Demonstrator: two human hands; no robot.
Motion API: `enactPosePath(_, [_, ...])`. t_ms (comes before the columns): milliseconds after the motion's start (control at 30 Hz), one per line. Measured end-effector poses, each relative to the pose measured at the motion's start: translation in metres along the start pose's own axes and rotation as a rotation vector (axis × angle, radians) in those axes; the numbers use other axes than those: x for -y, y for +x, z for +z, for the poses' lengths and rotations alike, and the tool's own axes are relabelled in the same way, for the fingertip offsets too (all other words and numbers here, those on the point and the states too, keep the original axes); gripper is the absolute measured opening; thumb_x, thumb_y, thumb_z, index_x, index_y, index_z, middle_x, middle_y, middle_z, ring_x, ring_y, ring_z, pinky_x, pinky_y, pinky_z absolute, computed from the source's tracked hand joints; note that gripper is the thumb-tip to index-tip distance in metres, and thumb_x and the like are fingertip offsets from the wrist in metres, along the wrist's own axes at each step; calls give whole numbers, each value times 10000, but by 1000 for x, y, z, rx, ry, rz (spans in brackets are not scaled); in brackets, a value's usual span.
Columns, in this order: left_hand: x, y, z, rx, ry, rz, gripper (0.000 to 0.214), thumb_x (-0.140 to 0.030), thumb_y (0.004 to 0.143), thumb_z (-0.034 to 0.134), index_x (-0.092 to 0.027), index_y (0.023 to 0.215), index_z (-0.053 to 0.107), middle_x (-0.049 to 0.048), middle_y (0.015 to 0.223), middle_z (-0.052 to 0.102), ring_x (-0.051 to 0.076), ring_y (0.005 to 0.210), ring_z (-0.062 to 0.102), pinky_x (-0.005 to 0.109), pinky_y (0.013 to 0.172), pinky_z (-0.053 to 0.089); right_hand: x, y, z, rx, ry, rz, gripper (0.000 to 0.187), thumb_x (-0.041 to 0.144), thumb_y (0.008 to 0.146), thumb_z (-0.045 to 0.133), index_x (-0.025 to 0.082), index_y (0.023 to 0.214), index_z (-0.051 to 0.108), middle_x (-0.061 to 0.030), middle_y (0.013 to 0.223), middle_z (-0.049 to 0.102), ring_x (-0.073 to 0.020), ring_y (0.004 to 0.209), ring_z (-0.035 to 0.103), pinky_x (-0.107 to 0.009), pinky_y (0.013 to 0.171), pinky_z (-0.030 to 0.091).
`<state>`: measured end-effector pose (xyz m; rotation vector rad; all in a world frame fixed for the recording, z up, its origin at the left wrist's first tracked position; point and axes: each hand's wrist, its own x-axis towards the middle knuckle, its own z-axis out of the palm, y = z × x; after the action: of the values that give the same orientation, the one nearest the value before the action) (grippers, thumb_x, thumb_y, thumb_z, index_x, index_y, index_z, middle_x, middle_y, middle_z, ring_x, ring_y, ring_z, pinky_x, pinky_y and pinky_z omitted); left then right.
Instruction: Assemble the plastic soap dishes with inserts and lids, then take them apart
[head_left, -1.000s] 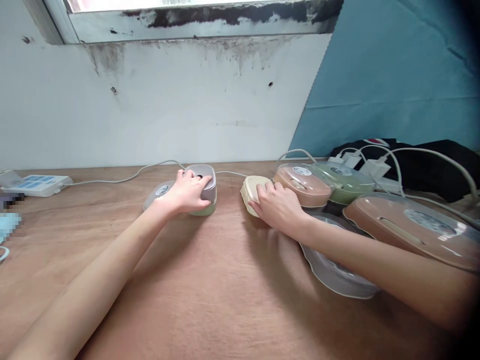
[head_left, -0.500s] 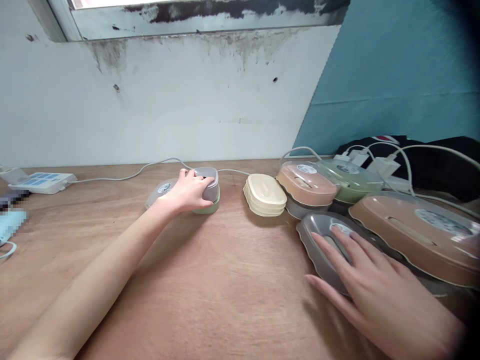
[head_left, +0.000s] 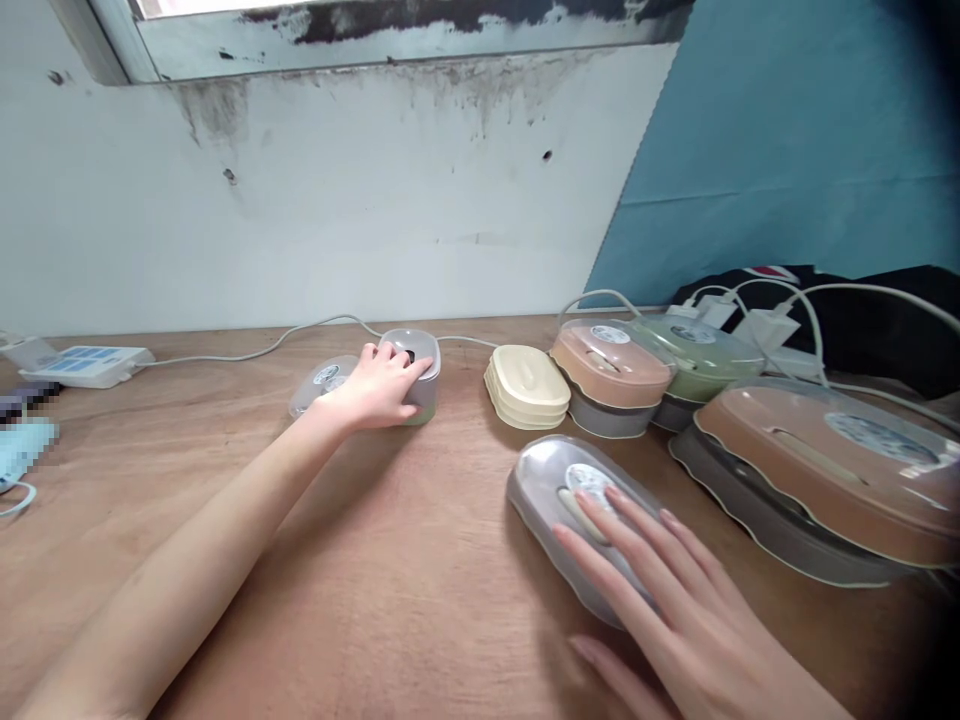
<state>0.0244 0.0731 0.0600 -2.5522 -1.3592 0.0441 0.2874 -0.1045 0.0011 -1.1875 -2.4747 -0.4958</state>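
My left hand (head_left: 386, 385) is wrapped over a small grey container (head_left: 424, 396) stacked on a green one, its thumb at the front and fingers across the top. Beside it, a round-cornered clear lid (head_left: 309, 383) with a white label lies partly behind my wrist. My right hand (head_left: 675, 580) grips a grey lidded box (head_left: 547, 480) with a clear cover, a label and a pale slot strip. Its fingers lie over the cover and its thumb reaches down the near side. The box rests on or just above the table; I cannot tell which.
Cream lids (head_left: 529, 380) are stacked mid-table. To their right stand an orange-topped box (head_left: 611, 370), a green one (head_left: 705, 360) and a large orange one (head_left: 810, 450) on a grey one (head_left: 765, 510). White cables, a power strip (head_left: 90, 365) and a blue mask (head_left: 26, 450) lie around.
My right hand has moved left and nearer with the grey lidded box, away from the large stacked boxes. My left hand stays at the small stack; the grey container there looks slightly shifted.
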Motion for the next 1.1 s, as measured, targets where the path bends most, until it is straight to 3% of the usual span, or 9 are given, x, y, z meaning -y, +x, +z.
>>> enactPosePath(167, [5,-7,-21,-91,-36,-34,605,-422,808,515,-173,1336,361,154,1233,470,318,1100,427,429,933,270,-5,21,7,67,297,-137,691,229,812,532,268,1413,193,-78,1458,299,-297,1367,188,-509,1039,334])
enactPosePath(267, [0,-24,-40,-205,-224,19,560,-464,854,466,-193,1333,362,108,1273,460,266,1148,421,388,986,270,-16,36,22,53,499,41,842,292,755,617,265,1411,90,-122,1491,117,-315,1372,151,-516,1039,329])
enactPosePath(433, [-25,-50,-25,132,-533,409,809,-471,754,633,-199,1402,232,130,1424,305,265,1283,319,330,1014,329,-25,56,41,184,755,151,950,293,699,648,262,1407,15,-130,1447,209,-271,1327,281,-452,1042,337])
enactPosePath(600, [-33,-58,-12,198,-720,342,833,-504,730,634,-234,1406,228,122,1325,382,268,1159,448,363,931,424,-28,58,45,224,888,176,1097,297,644,698,315,1407,-89,-102,1482,152,-280,1331,273,-472,1040,327])
enactPosePath(700, [-18,-64,-33,215,-765,236,757,-507,765,595,-296,1398,237,76,1321,403,251,1143,475,343,900,448,-30,55,45,255,899,190,1176,320,634,716,337,1390,-185,-91,1502,100,-297,1352,219,-513,1053,284])
enactPosePath(767, [-2,-68,-48,81,-738,51,718,-528,778,565,-331,1387,239,54,1348,398,259,1174,455,355,902,446,-30,55,44,272,878,186,1167,342,647,710,354,1384,-196,-84,1507,73,-304,1358,200,-530,1052,278])
enactPosePath(867, [26,-69,-52,-88,-474,-544,742,-698,760,424,-303,1371,282,113,1311,443,336,1150,472,470,884,429,-30,57,44,305,842,174,1090,369,675,691,370,1396,-126,-75,1504,67,-297,1345,235,-518,1045,304])
enactPosePath(933, [42,-66,-42,-13,-267,-829,849,-777,710,362,-219,1350,341,197,1232,491,413,1121,477,529,856,411,-29,58,44,299,815,142,1067,368,692,679,370,1398,-122,-75,1501,63,-288,1349,226,-513,1053,294])
enactPosePath(1100, [55,-57,-2,240,-228,-878,950,-816,667,319,-164,1358,317,274,1253,445,449,1141,455,505,854,405,-29,56,45,294,774,97,1055,345,710,665,352,1402,-132,-93,1494,75,-280,1360,202,-503,1054,299])
